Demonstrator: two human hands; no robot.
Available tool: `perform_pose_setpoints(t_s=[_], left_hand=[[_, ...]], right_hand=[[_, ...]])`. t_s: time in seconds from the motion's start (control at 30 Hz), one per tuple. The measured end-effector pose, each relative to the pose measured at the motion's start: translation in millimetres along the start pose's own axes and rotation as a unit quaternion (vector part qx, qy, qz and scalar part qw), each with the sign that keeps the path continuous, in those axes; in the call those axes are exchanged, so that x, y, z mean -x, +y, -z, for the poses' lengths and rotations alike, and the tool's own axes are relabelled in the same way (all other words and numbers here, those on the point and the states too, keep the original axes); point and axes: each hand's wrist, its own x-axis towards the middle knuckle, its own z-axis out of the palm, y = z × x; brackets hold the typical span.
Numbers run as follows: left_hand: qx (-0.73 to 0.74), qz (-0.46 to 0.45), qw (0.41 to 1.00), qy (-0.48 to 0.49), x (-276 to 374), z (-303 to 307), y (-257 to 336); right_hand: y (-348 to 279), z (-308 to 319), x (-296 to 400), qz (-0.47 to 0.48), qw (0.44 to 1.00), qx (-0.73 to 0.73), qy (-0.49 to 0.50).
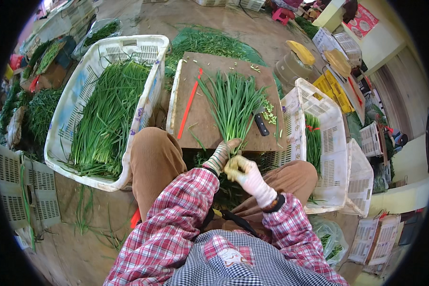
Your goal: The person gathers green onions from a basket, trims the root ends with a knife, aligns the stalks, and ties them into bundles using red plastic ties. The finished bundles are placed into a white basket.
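Observation:
My gloved left hand (222, 154) is closed around the stem end of a bunch of garlic chives (235, 103), whose leaves fan out over a brown wooden board (214, 64). Just right of it, my gloved right hand (248, 175) has its fingers bent at the stem ends; whether it pinches a stem cannot be told. A knife with a black handle (261, 124) lies on the board to the right of the bunch, its blade partly hidden by leaves. Cut stem pieces (269, 112) lie beside it. A red strip (190, 103) lies along the board's left side.
A white plastic crate (53, 143) full of chives stands at the left. Another white crate (334, 153) at the right holds chives tied with red. Beyond the board, loose greens (211, 43) lie on a green sheet. A metal drum (293, 68) stands at the back right.

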Motion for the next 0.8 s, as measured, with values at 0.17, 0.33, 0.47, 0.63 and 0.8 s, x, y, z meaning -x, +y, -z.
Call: perform_pose_setpoints(t_s=[0.17, 0.33, 0.47, 0.63, 0.8], left_hand=[[0.033, -0.001, 0.998, -0.058, 5.9, -5.1, 4.0], [0.039, 0.012, 0.998, -0.045, 0.6, 6.9, 3.3], [0.078, 0.039, 0.996, -0.015, -10.5, 11.9, -3.0], [0.045, 0.059, 0.997, 0.009, -20.5, 13.3, -6.2], [-0.033, 0.014, 0.999, -0.029, 2.1, 1.5, 4.4]], right_hand=[[18.0, 14.5, 43.5, -0.088, 0.850, 0.444, -0.271], [-17.9, 40.5, 14.6, 0.004, 0.921, 0.389, -0.017], [-9.4, 41.5, -27.0, -0.002, 0.895, 0.440, 0.066], [29.0, 46.1, -43.3, 0.026, 0.844, 0.533, 0.052], [-2.0, 53.9, -38.9, 0.117, 0.815, 0.567, 0.039]])
